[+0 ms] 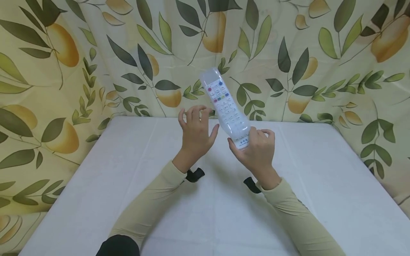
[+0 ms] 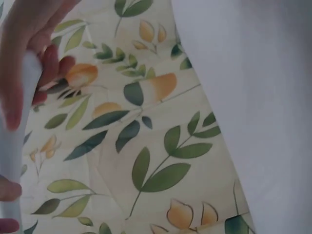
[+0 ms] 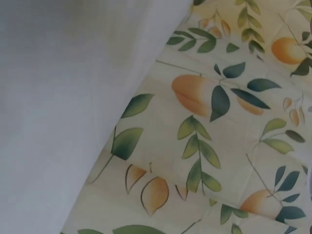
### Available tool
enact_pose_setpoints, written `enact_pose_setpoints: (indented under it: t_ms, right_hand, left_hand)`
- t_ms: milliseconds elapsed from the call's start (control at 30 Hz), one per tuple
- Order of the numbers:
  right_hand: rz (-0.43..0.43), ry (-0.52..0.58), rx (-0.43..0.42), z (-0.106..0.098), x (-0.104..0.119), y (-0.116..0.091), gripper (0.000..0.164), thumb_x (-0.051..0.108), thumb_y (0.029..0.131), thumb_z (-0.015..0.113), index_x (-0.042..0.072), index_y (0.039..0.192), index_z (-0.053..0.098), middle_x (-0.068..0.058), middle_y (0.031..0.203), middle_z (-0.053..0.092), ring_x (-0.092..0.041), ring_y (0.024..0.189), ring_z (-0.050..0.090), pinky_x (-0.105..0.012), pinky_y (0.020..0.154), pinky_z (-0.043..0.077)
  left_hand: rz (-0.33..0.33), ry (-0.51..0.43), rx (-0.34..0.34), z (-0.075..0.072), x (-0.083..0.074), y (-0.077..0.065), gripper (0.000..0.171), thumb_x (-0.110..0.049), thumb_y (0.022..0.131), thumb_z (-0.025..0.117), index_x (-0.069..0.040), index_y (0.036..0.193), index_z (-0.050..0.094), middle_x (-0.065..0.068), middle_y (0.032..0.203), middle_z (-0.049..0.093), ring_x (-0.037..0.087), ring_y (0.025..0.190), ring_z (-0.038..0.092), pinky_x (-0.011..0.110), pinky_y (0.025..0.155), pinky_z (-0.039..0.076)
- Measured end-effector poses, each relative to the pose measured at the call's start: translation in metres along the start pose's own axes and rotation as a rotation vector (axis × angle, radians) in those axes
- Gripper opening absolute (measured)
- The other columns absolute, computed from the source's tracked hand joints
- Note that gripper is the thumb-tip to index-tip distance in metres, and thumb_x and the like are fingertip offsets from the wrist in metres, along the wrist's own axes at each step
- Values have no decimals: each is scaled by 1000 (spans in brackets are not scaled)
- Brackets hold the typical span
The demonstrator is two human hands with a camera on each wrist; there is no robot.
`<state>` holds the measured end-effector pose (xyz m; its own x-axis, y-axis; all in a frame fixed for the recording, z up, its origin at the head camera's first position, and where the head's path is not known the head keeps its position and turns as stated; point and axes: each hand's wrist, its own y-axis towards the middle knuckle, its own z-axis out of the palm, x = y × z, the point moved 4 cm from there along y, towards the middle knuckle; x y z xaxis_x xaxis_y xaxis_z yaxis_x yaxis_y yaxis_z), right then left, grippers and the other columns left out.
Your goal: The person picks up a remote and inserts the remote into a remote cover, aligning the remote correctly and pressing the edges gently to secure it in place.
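A white remote control (image 1: 225, 108) in a clear plastic cover tilts in the air above the table, its buttons facing the head camera. My right hand (image 1: 257, 151) grips its lower end, thumb on the near edge and fingers at the other side. Close to the remote's left edge is my left hand (image 1: 196, 133), its fingers loosely bent and thumb spread away. In the left wrist view the left hand (image 2: 29, 58) lies across the remote (image 2: 9, 156) at the left edge; contact is unclear. The right wrist view shows neither the remote nor a hand.
A white cloth covers the table (image 1: 153, 227). Behind and beside it hangs a curtain (image 1: 198, 78) with a fruit and leaf print. Black straps (image 1: 195, 175) show at both wrists. A dark rounded shape (image 1: 118, 246) covers part of the left sleeve.
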<state>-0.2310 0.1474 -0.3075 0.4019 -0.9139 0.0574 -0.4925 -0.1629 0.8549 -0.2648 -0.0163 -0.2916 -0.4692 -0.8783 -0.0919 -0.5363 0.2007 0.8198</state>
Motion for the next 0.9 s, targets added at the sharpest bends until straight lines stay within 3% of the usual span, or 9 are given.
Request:
enact_pose_setpoints:
  t_ms: [167,400,533,900]
  right_hand:
    - [43,44,7,3,5,-3,53,41,71,72,-8,86,57,-20,64,61,-34,54,58,-48,72,45]
    - [60,87,58,10,11,-14,53,41,71,71,-7,86,56,-16,61,57,-30,52,56,-45,71,43]
    - [87,100,90,11,13,-16,51,40,73,69,-7,88,57,-17,64,59,-31,54,58,-46,71,44]
    - [221,42,175,8,15,-19,48,37,73,72,-8,82,59,-17,62,60,-31,53,58,-49,73,45]
  left_hand:
    - [63,47,26,2,-8,-6,35,-28,83,67,-6,109,59,10,110,60,26,108,51,52,102,31]
    - [160,175,-75,3,-8,-9,17,-20,85,62,-7,96,64,6,90,70,23,91,61,46,96,41]
    - [184,211,-104,6,-7,-10,13,-16,85,59,-7,91,67,6,85,72,21,86,64,46,94,43]
    - [289,165,-76,21,-9,-18,5,-9,84,62,-10,83,67,2,76,71,16,75,63,42,95,44]
